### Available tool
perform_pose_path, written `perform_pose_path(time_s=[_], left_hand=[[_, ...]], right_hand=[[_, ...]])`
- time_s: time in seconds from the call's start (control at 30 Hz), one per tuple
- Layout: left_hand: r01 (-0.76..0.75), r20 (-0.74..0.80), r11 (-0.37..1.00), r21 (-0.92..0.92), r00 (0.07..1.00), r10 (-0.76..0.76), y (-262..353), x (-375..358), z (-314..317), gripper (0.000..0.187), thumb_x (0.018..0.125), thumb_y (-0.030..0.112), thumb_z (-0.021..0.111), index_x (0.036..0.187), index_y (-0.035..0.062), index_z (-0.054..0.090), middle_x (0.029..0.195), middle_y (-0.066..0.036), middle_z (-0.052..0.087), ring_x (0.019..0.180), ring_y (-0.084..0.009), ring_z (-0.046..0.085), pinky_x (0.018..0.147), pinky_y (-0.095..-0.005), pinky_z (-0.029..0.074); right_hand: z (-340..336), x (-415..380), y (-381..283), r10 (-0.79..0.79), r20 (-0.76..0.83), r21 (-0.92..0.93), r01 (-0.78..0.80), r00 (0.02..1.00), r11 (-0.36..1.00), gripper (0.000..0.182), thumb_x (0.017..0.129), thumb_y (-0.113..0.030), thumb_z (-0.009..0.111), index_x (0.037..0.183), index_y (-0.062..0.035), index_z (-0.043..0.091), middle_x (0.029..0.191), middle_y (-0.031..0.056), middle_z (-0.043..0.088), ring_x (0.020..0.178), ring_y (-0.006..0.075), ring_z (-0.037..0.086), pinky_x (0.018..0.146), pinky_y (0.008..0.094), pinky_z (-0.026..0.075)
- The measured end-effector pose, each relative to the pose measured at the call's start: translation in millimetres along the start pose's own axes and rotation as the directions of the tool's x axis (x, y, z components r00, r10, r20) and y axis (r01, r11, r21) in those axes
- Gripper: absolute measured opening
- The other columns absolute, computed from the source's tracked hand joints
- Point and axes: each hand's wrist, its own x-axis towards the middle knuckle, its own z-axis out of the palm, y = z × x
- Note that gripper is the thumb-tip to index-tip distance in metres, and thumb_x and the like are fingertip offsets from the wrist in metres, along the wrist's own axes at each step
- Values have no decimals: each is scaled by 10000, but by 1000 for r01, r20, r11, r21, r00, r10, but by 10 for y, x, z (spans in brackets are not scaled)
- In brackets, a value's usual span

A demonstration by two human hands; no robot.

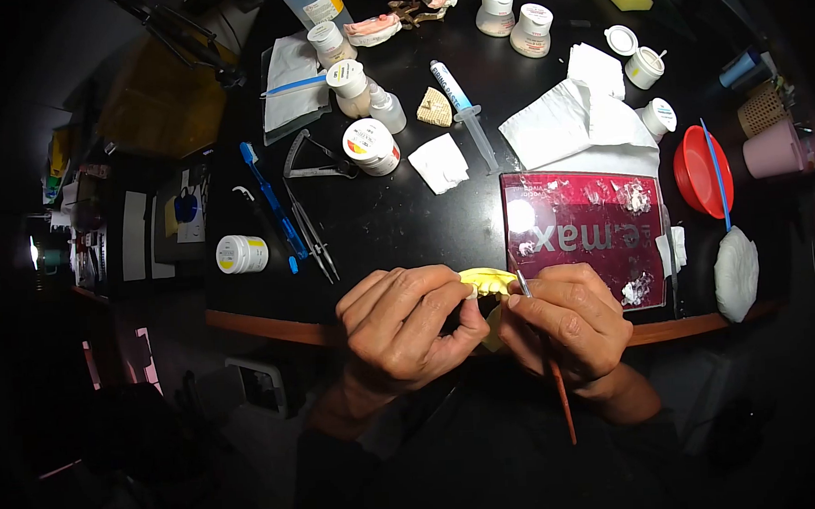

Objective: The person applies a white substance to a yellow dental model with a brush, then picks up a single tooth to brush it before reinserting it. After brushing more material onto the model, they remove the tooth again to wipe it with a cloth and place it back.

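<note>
Left hand [402, 327] grips yellow dental model [487, 280]; right hand [570, 325] pinches brush [550, 362]; red mixing slab [586, 236] just behind.

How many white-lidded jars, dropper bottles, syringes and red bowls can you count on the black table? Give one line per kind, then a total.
White-lidded jars: 9, for example the yellow-labelled jar lying on its side
Dropper bottles: 1, the dropper bottle
Syringes: 1, the syringe
Red bowls: 1, the red bowl
Total: 12
</note>
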Motion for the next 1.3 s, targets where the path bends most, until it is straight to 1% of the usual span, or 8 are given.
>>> perform_pose_path(time_s=[0.53,0.63,0.73,0.83,0.87,1.07,1.17,1.3], left_hand=[[59,-53,998,5,997,-59,72,-28,-213,206,657,79,857,842,64,767,842,-51,730,698,-175,730,576,-283,579],[66,-75,998,-5,995,-67,35,-57,-199,215,658,79,859,852,61,768,851,-57,731,702,-180,731,582,-287,587],[74,-82,997,-12,994,-75,-9,-87,-189,223,658,72,863,860,55,768,863,-63,729,714,-182,733,590,-284,595],[99,-84,994,-51,991,-103,-41,-128,-173,229,659,49,864,867,43,768,882,-79,726,734,-173,731,595,-270,598],[110,-85,992,-68,990,-116,-49,-144,-169,230,660,39,864,869,38,767,889,-86,724,741,-168,729,596,-264,599],[260,-97,928,-268,951,-294,-78,-204,-147,217,666,23,852,865,32,767,877,-79,728,731,-182,738,628,-277,616],[296,-78,903,-310,939,-335,-80,-221,-121,217,667,11,845,870,25,769,880,-92,728,745,-188,741,631,-282,614],[219,-74,928,-303,965,-251,-138,-237,-50,211,684,3,848,872,-6,752,920,-130,710,763,-157,710,622,-243,577]], right_hand=[[20,8,11,19,-16,6,-19,1000,1000,355,686,35,897,1014,19,760,914,127,734,770,259,707,654,340,572],[55,5,2,61,-17,-31,-61,998,998,330,699,23,887,1004,8,763,891,120,738,771,259,720,685,349,601],[112,35,-16,94,-8,-49,-94,996,994,294,709,-2,877,981,-19,767,869,92,743,777,244,736,808,415,630],[124,90,-45,121,66,-108,-114,990,988,271,711,-16,869,960,-45,768,867,63,751,787,221,747,964,507,594],[171,58,-39,148,61,-102,-141,987,985,266,705,-24,860,952,-65,769,859,41,747,781,200,738,1071,574,509],[243,66,-46,174,101,-149,-158,980,976,233,725,-50,831,946,-85,766,828,14,726,782,166,719,1152,604,404],[242,64,-39,184,120,-164,-163,976,973,230,731,-50,826,948,-88,762,841,10,725,797,164,718,1150,599,405],[177,58,-60,214,167,-148,-190,963,971,243,738,-61,835,969,-91,764,912,15,734,831,179,715,1137,566,414]])
